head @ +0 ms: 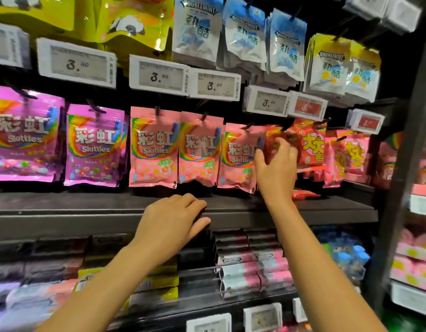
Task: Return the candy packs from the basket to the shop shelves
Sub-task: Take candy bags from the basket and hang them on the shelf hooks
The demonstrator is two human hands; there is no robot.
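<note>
Left of my right hand (pixel 275 161) hang three front pink Skittles pouches (pixel 154 149) and two front purple Skittles pouches (pixel 94 144); above, three front blue-white Doublemint sachets (pixel 197 27).

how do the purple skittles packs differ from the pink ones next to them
The purple packs hang at the left of the row, the pink packs to their right. Purple packs show dark mixed candies at the bottom; pink packs show pale peach ones. Both carry the same rainbow Skittles logo and hang from pegs.
</note>
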